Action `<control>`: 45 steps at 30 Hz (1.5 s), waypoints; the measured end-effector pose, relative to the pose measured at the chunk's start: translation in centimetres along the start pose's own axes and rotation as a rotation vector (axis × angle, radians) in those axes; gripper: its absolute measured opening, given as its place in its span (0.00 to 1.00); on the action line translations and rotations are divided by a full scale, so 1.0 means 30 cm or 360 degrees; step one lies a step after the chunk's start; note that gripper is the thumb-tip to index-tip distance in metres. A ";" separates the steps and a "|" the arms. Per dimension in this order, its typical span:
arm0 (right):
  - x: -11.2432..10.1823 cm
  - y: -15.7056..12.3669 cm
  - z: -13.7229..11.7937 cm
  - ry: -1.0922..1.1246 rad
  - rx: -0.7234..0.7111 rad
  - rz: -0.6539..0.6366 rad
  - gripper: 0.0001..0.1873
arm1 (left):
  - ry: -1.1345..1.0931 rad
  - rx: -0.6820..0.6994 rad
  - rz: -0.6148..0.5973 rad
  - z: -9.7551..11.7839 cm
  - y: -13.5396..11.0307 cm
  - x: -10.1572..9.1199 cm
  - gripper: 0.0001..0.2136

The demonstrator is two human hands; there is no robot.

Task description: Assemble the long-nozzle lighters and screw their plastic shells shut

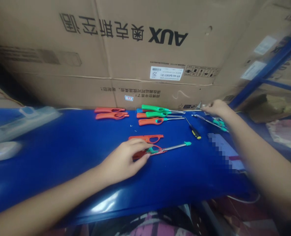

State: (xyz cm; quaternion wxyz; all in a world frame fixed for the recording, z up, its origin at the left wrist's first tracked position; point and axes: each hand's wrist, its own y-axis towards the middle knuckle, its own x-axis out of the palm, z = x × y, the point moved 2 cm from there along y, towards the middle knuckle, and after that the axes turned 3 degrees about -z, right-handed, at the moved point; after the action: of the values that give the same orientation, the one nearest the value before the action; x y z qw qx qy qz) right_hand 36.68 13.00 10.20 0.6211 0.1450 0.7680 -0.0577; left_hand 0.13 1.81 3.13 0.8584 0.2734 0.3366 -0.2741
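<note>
My left hand [129, 159] lies over the blue table, its thumb and fingers closed round the handle of an opened orange lighter [161, 150]. Green parts and thin wires show inside its shell, and a metal tube with a green tip [188, 143] runs out to the right. Just behind it lies a loose orange half-shell [157, 137]. At the back right, my right hand [217, 108] has its fingertips pinched together; whatever they hold is too small to make out. Metal tubes with green parts [219, 123] lie under and beside that hand.
Several long lighters [157, 113], green and orange, lie behind my left hand. More orange shells [111, 114] are farther left. A black-and-yellow screwdriver [195, 132] rests right of centre, near a partly blurred flat object [225, 150]. A large cardboard box [125, 59] stands along the back.
</note>
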 end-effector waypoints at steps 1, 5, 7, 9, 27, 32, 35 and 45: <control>0.007 -0.033 -0.045 0.0041 0.0002 -0.0072 0.18 | -0.0111 -0.0071 0.0081 -0.007 0.003 0.000 0.14; 0.101 -0.253 -0.266 0.0678 -0.0527 -0.0408 0.16 | -0.0616 -0.0378 0.0315 -0.029 0.006 0.017 0.18; 0.161 -0.382 -0.355 0.0949 -0.0881 -0.0469 0.14 | -0.0838 -0.0449 0.0360 -0.030 0.002 0.030 0.22; 0.222 -0.484 -0.405 0.1113 -0.0991 -0.0618 0.11 | -0.0958 -0.0436 0.0341 -0.023 -0.002 0.040 0.22; 0.306 -0.527 -0.388 0.1121 -0.1253 -0.0456 0.04 | -0.0363 -0.0214 0.0233 -0.041 -0.018 0.007 0.12; 0.298 -0.515 -0.367 0.0699 -0.1487 -0.0463 0.06 | -0.0360 -0.0260 0.0288 -0.062 -0.019 0.012 0.11; 0.306 -0.526 -0.369 0.0537 -0.1564 -0.0559 0.06 | -0.0294 -0.0257 0.0264 -0.061 -0.018 0.010 0.13; 0.321 -0.522 -0.373 0.0662 -0.1524 -0.0651 0.05 | -0.0400 -0.0525 0.0074 -0.037 -0.023 -0.003 0.13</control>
State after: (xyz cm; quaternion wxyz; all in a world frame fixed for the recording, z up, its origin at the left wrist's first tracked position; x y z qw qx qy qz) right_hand 19.79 2.57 1.91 0.4293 -0.2968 0.8272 0.2081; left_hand -0.84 2.08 2.31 0.9328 0.1005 0.2607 -0.2275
